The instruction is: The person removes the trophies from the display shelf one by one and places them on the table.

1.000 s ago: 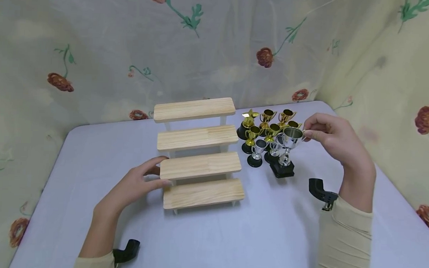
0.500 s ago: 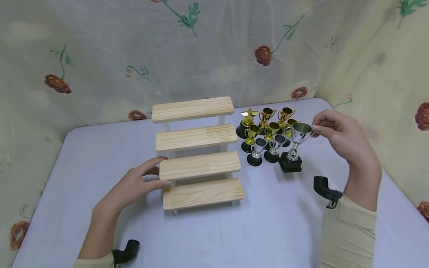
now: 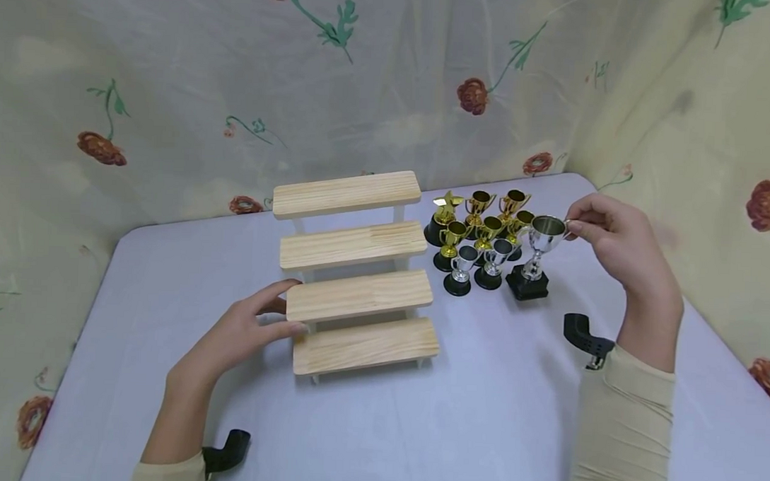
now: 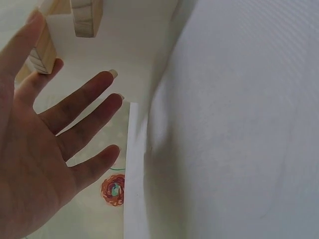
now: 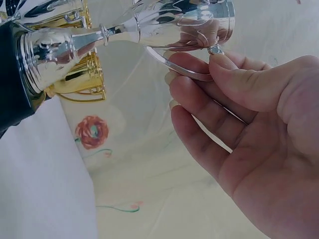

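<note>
My right hand (image 3: 628,245) pinches one handle of the large silver trophy cup (image 3: 546,235) between thumb and fingers. The cup is upright, its black square base (image 3: 527,282) at the right front of a cluster of small trophies. In the right wrist view, the thumb (image 5: 244,84) presses the curved handle (image 5: 184,72) near the rim. My left hand (image 3: 244,331) is at the left end of a four-tier wooden display stand (image 3: 360,296). Its thumb and index finger pinch a board's end (image 4: 44,52) in the left wrist view, while the other fingers (image 4: 84,124) are spread out straight.
Left of the large cup stand several small trophies: two silver cups (image 3: 497,251), gold cups (image 3: 489,230) and a gold star trophy (image 3: 446,207). A white cloth covers the table (image 3: 481,414). Floral curtains (image 3: 377,91) hang behind and on both sides.
My right hand has moved the large silver cup to the right and slightly back, away from the small silver cups. My left hand stays on the stand.
</note>
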{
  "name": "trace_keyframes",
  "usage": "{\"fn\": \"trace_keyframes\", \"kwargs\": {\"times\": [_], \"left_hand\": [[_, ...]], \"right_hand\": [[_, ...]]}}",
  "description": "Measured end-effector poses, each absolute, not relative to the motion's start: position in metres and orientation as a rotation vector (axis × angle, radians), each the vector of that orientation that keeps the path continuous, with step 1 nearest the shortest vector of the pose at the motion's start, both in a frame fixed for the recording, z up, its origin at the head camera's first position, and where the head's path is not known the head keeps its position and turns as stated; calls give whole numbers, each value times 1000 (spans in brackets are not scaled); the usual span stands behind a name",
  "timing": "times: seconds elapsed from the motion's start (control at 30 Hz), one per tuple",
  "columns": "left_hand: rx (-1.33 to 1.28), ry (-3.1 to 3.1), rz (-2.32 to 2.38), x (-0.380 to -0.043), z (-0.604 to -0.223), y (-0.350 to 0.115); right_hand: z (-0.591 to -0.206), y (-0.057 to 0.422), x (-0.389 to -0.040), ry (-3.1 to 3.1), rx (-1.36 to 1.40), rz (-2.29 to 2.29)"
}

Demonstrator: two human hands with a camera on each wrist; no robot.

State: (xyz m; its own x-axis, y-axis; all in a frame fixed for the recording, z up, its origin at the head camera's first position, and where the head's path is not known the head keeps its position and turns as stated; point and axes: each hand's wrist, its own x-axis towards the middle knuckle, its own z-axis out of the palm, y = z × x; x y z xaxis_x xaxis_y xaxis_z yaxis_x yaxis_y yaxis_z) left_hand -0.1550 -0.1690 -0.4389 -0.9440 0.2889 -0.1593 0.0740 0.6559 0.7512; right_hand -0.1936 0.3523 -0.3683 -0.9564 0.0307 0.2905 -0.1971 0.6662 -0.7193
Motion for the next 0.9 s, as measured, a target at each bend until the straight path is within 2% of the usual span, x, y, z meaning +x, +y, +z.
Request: {"fn": "trace_keyframes", "kwargs": {"times": [0.9], "left_hand": [[282,2611,1168,-157,-445,-169]], "right_hand": [[-382,358,-204,-2638,-14,1124]]}}
